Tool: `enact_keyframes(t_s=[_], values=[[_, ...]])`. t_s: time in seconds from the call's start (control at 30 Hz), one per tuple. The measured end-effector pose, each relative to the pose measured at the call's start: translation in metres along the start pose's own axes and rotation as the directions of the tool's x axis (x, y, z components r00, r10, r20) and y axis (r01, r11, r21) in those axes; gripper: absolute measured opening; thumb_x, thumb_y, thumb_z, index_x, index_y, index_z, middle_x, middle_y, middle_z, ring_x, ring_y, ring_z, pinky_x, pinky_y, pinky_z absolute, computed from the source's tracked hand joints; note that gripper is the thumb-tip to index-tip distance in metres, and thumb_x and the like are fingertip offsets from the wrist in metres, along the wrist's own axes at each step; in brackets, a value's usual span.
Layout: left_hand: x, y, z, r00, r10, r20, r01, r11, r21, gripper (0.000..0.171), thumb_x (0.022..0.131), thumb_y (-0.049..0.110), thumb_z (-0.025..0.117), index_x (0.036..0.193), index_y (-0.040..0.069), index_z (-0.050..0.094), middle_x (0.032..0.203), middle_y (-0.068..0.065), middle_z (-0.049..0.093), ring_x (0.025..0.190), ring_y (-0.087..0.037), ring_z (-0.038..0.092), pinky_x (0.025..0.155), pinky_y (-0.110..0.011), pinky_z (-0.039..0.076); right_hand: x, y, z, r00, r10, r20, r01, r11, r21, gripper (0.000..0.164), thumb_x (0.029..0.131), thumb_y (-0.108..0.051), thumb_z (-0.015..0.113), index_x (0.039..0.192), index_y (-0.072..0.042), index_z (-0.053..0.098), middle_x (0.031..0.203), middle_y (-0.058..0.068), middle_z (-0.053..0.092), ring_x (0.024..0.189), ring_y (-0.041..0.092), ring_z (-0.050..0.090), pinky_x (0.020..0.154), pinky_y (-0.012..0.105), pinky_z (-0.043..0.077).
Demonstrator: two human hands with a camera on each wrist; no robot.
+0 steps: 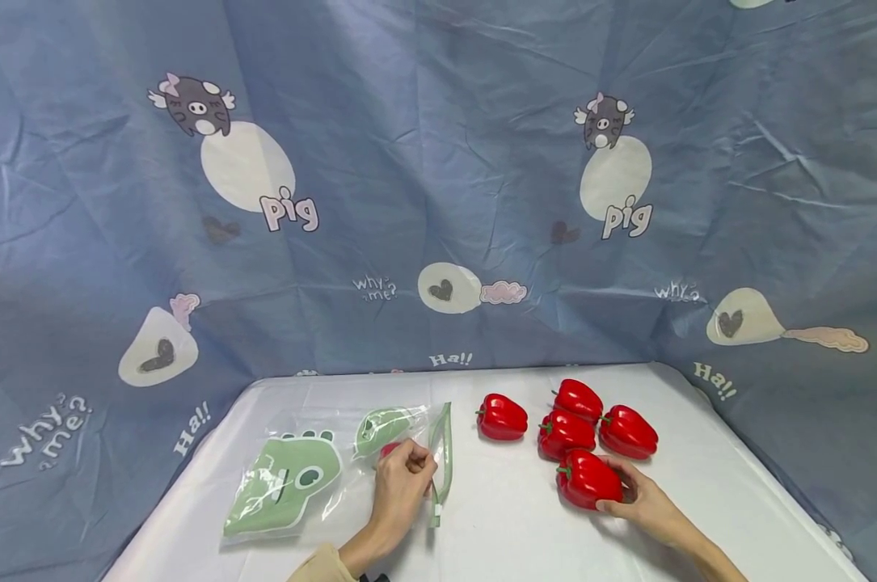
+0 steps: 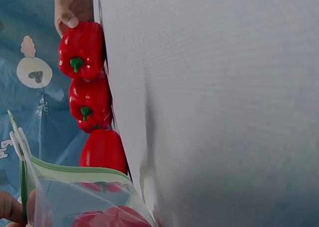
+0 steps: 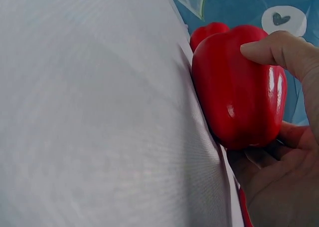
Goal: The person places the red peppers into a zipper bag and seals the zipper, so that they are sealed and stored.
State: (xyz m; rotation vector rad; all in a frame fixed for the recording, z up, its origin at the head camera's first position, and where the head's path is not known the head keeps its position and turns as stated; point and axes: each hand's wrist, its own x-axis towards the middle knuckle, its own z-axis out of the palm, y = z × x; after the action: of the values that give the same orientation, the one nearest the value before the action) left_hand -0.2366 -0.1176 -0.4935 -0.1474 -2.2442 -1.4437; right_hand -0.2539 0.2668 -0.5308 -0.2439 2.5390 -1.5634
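Pepper (image 1: 589, 479) nearest the person is at the table (image 1: 496, 525) surface, R hand (image 1: 649, 505) gripping its end w/ thumb one side, fingers curled round the other. L hand (image 1: 402, 485) pinches the lip of the clear bag (image 1: 281, 485); red pepper (image 1: 389, 449), mostly hidden, seems inside. 4 loose peppers (image 1: 629, 432) lie beyond, 1 apart. Step in hand: prob. pick-up for bagging. Next move calls for lift, then carry L to bag mouth, lip held up.
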Motion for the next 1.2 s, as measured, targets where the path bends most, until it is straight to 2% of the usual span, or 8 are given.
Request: enact_keyframes(t_s=[0.07,0.1,0.33,0.53,0.77,0.97,1.07,1.2], values=[[0.000,0.000,0.000,1.000,-0.002,0.002,0.002,1.000,-0.004,0.014,0.078,-0.003,0.065,0.074,0.011,0.062,0.060,0.004,0.061,0.042,-0.001,0.051,0.038,-0.017,0.044,0.000,-0.001,0.000,1.000,0.003,-0.007,-0.003,1.000,0.000,0.077,0.078,-0.019,0.078,0.141,0.001,0.037,0.140,0.021,0.047,0.108,-0.006,0.052,0.088,0.014,0.050],[0.000,-0.001,-0.001,1.000,-0.002,0.002,0.002,1.000,-0.005,0.014,0.078,-0.003,0.065,0.075,0.011,0.062,0.060,0.004,0.061,0.042,-0.001,0.051,0.038,-0.017,0.044,0.000,-0.001,0.001,1.000,-0.002,-0.010,0.002,1.000,-0.004,0.077,0.078,-0.019,0.078,0.141,0.001,0.038,0.139,0.021,0.047,0.107,-0.005,0.053,0.086,0.013,0.049],[0.000,0.000,-0.003,1.000,-0.006,-0.004,0.006,1.000,-0.005,0.015,0.078,-0.002,0.065,0.074,0.012,0.062,0.059,0.004,0.060,0.041,-0.001,0.051,0.038,-0.017,0.044,-0.001,-0.003,0.004,0.999,-0.007,-0.032,0.005,0.998,-0.060,0.075,0.078,-0.020,0.077,0.139,0.002,0.040,0.137,0.022,0.049,0.117,0.022,0.057,0.088,0.019,0.053],[0.000,0.000,-0.004,1.000,-0.025,0.008,0.025,1.000,-0.012,0.015,0.078,-0.003,0.065,0.074,0.011,0.062,0.059,0.003,0.061,0.041,-0.002,0.051,0.037,-0.017,0.044,-0.002,-0.004,0.006,0.999,0.003,-0.044,-0.006,0.998,-0.068,0.074,0.079,-0.020,0.076,0.139,0.003,0.040,0.137,0.023,0.050,0.117,0.026,0.057,0.087,0.018,0.052],[0.001,0.003,-0.005,1.000,-0.013,0.009,0.013,1.000,-0.001,0.014,0.078,-0.002,0.064,0.074,0.011,0.062,0.061,0.003,0.061,0.043,-0.002,0.052,0.038,-0.018,0.046,-0.005,-0.011,0.005,0.997,0.004,-0.079,-0.014,0.993,-0.115,0.073,0.080,-0.021,0.075,0.140,0.002,0.041,0.138,0.022,0.050,0.118,0.025,0.056,0.086,0.013,0.048],[0.002,0.004,-0.005,1.000,-0.004,-0.002,0.004,1.000,0.011,0.014,0.078,-0.001,0.065,0.074,0.012,0.061,0.062,0.005,0.060,0.045,-0.001,0.051,0.039,-0.019,0.046,-0.006,-0.018,0.003,0.996,0.022,-0.082,-0.030,0.994,-0.103,0.073,0.081,-0.021,0.074,0.140,0.004,0.039,0.136,0.025,0.049,0.117,0.035,0.057,0.086,0.023,0.054],[0.002,0.004,-0.006,1.000,-0.009,0.001,0.009,1.000,0.013,0.014,0.078,0.000,0.065,0.074,0.013,0.061,0.061,0.005,0.060,0.044,-0.001,0.051,0.038,-0.019,0.046,-0.007,-0.021,0.002,0.996,0.019,-0.088,-0.028,0.995,-0.097,0.072,0.081,-0.022,0.074,0.139,0.004,0.041,0.135,0.025,0.050,0.115,0.034,0.058,0.087,0.030,0.057],[0.002,0.005,-0.006,1.000,-0.020,0.004,0.020,1.000,0.010,0.013,0.078,0.001,0.065,0.074,0.013,0.061,0.060,0.006,0.059,0.042,-0.001,0.051,0.037,-0.019,0.045,-0.006,-0.027,0.004,0.996,0.013,-0.091,-0.020,0.997,-0.077,0.071,0.081,-0.022,0.074,0.139,0.003,0.041,0.135,0.024,0.050,0.116,0.033,0.058,0.089,0.035,0.057]])
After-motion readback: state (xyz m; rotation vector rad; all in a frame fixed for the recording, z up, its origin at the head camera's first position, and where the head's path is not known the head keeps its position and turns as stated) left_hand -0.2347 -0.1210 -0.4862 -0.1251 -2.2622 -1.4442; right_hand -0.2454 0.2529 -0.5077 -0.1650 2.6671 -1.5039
